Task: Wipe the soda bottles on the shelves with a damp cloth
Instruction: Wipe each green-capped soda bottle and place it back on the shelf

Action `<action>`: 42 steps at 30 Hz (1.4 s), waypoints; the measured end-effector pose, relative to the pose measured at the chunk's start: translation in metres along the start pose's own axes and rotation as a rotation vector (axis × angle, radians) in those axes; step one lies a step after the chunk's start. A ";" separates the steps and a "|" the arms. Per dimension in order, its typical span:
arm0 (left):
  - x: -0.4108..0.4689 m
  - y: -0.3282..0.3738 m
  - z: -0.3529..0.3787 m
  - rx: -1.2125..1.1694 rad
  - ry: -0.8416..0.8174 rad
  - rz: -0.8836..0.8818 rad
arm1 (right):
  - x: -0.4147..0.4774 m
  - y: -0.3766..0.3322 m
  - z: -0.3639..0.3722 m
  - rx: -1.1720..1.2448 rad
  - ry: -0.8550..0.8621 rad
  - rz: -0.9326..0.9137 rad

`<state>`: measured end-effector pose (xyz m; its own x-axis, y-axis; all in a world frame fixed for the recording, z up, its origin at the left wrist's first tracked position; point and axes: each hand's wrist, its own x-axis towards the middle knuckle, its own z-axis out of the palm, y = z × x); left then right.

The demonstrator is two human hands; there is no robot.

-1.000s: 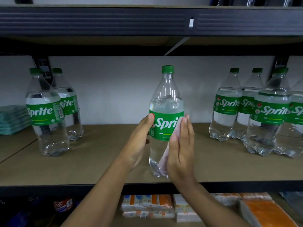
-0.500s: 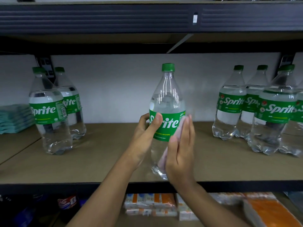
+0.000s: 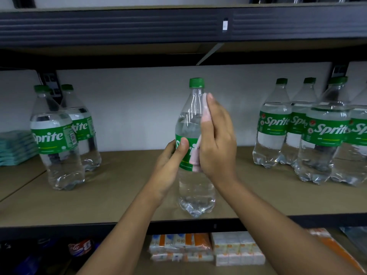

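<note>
Centre of the frame: the left hand point(image 3: 170, 158) curls round the label of an upright Sprite bottle point(image 3: 195, 188), thumb across the front. The right hand point(image 3: 217, 139) lies flat, fingers straight, pressing a pink cloth point(image 3: 195, 156) against the bottle's right side from neck to label. The bottle's base is close to the front edge of the shelf point(image 3: 123, 187); bare board lies either side, with two bottles point(image 3: 57, 139) at left and a cluster of bottles point(image 3: 325, 139) at right
</note>
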<state>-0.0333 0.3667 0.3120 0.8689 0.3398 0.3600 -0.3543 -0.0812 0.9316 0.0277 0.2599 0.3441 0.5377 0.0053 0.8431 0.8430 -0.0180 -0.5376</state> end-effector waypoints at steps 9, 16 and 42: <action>0.007 0.001 0.005 0.008 0.084 -0.072 | -0.109 0.044 -0.002 -0.064 -0.101 0.075; 0.008 0.002 0.003 0.034 0.101 -0.051 | -0.014 0.004 -0.003 0.008 -0.046 0.068; -0.003 -0.006 0.007 -0.080 0.151 0.035 | -0.005 -0.011 -0.002 0.045 -0.026 0.057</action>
<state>-0.0313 0.3592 0.3056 0.7955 0.4758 0.3753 -0.4155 -0.0226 0.9093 0.0156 0.2581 0.3461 0.5849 0.0318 0.8105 0.8101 0.0255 -0.5857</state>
